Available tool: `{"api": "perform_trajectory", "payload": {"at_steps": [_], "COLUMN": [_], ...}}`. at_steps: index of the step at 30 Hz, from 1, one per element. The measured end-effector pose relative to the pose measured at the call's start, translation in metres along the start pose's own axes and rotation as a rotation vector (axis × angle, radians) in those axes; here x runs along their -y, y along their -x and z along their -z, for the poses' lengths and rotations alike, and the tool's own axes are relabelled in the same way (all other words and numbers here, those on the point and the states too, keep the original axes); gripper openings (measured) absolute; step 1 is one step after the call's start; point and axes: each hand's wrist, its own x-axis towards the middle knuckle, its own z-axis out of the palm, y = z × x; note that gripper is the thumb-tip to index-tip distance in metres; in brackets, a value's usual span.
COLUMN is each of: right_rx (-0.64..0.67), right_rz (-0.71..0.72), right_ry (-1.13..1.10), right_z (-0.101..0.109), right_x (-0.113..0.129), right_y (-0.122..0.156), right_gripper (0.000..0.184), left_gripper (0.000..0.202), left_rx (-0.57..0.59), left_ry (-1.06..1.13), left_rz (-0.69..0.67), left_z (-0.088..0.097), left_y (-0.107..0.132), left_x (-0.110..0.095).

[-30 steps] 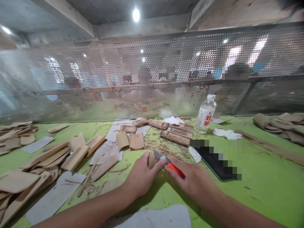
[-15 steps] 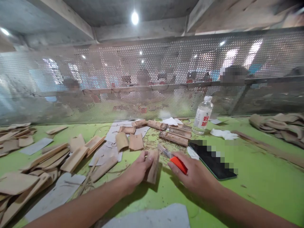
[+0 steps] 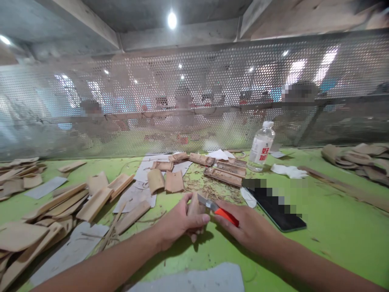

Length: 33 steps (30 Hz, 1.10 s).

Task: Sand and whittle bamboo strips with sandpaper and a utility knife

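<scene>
My left hand (image 3: 185, 221) is closed around a small bamboo piece (image 3: 193, 205), its thumb lying across the front; much of the piece is hidden by the fingers. In my right hand (image 3: 243, 223) is a utility knife (image 3: 226, 216) with an orange-red handle. The knife's blade points left and its tip meets, or nearly meets, the upper part of the bamboo. Just beyond the hands, two curved bamboo pieces (image 3: 174, 181) and brown shavings lie on the green table (image 3: 343, 247).
Piled bamboo strips (image 3: 60, 202) cover the left side. A black phone (image 3: 282, 215) lies right of my right hand, with a water bottle (image 3: 261, 148) behind it. White paper (image 3: 194, 280) lies at the front edge. A perforated metal screen (image 3: 152, 97) closes off the back.
My left hand has turned the bamboo piece, so its broad face no longer shows and the thumb now crosses it. The knife blade has moved left, up to the bamboo.
</scene>
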Motion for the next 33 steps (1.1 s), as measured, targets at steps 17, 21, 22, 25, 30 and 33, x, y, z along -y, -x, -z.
{"api": "perform_trajectory", "payload": {"at_steps": [17,21,22,25,30,33], "right_rx": [0.109,0.153,0.174,0.206,0.178,0.147], "right_rz": [0.003,0.047,0.058,0.071,0.061,0.055], "right_ry": [-0.053,-0.120,-0.135,-0.157,-0.112,-0.091], "right_z": [0.002,0.006,0.007,0.010,0.010,0.009], "right_x": [0.003,0.004,0.005,0.010,0.013,0.010], "right_y": [0.005,0.005,0.005,0.005,0.005,0.006], "right_gripper": [0.033,0.035,0.035,0.034,0.036,0.034], "left_gripper": [0.117,0.099,0.100,0.107,0.110,0.107], "left_rx": [0.029,0.059,0.074,0.136,0.095,0.046], "left_ry": [-0.107,-0.102,-0.103,-0.106,-0.133,-0.159], "left_rz": [0.092,0.061,0.055,0.043,0.079,0.101], "left_z": [-0.005,-0.005,-0.004,-0.002,-0.001,-0.003], "left_y": [0.006,0.007,0.008,0.010,0.011,0.010], "left_x": [-0.006,-0.008,-0.009,-0.010,-0.008,-0.008]}}
